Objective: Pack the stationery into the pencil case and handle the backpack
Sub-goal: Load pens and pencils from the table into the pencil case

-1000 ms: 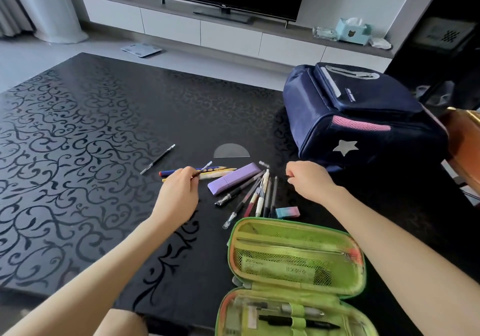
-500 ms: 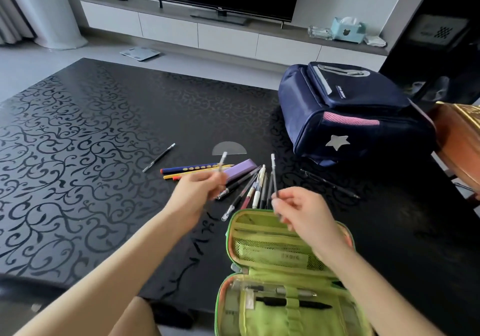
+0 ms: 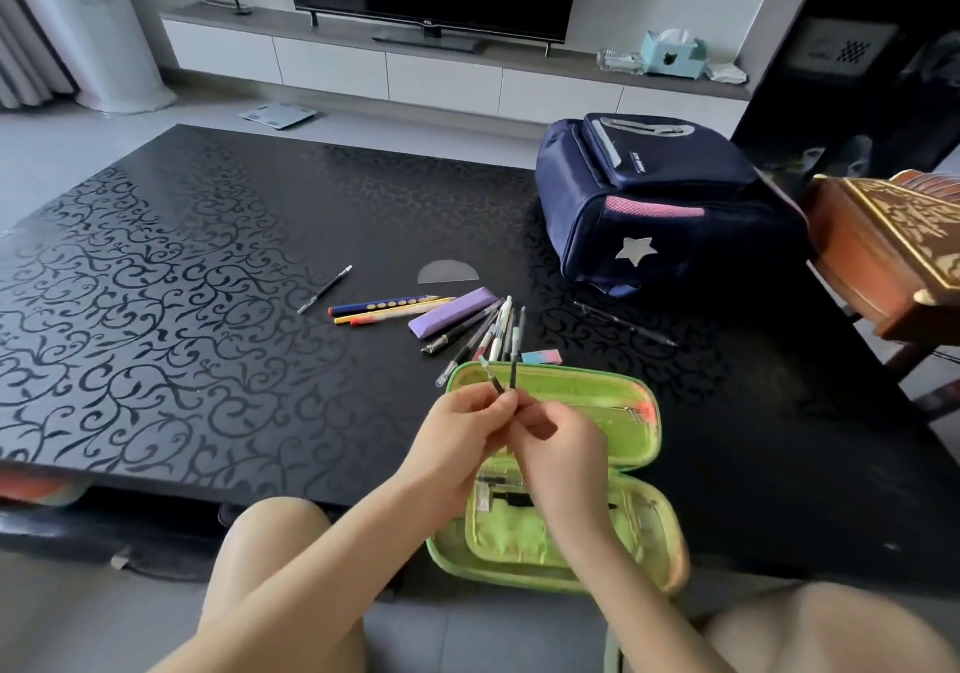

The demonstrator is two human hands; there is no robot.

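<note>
Pencil case [image 3: 597,407] lies open on the black scroll-patterned table [image 3: 182,308], both hands pinching pens [image 3: 513,360] above it.

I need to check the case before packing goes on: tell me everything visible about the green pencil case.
The green pencil case lies unzipped and flat open at the table's near edge, a soft fabric shell with lime lining. The far half shows a mesh pocket; the near half has elastic loops holding a dark pen. Both hands hover above it, and a pastel eraser lies by its far rim.

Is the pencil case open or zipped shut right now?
Open. The green pencil case lies spread flat on the table, both lime inner halves showing, with pens already in the near half.
</note>
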